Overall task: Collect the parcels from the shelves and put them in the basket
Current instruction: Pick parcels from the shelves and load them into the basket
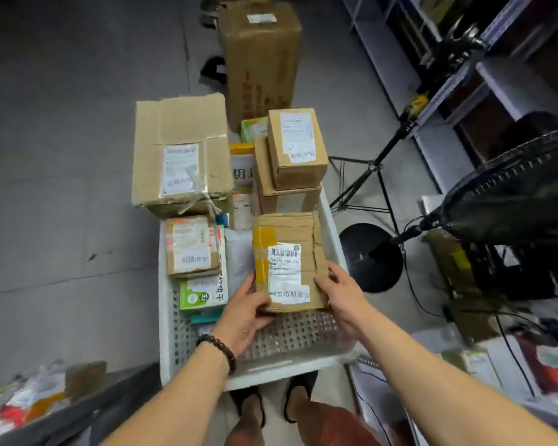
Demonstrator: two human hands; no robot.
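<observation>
While you hold the taped cardboard parcel [287, 262] over the near right part of the white perforated basket [333, 222], both hands are clamped on it. Your left hand [244, 312] grips the near left corner with the thumb on the top face. Your right hand [342, 297] grips the right edge with the fingers curled onto the cardboard. The hands sit apart, one on each side of the parcel. The label faces up, and yellow tape runs down the left side. Whether the parcel rests on the basket's contents cannot be told.

Inside the basket, note the following:
- At the far left, a large box [181, 152] overhangs the rim.
- At the far right, a small box [297, 146] sits on top of a wider box [287, 197].
- At the near left, a flat parcel [190, 246] lies on a green and white carton [200, 296].

Beyond the basket's far end, a tall carton [261, 56] stands on the floor. To the right of the basket stand a tripod [364, 178] and a black fan [512, 194].
</observation>
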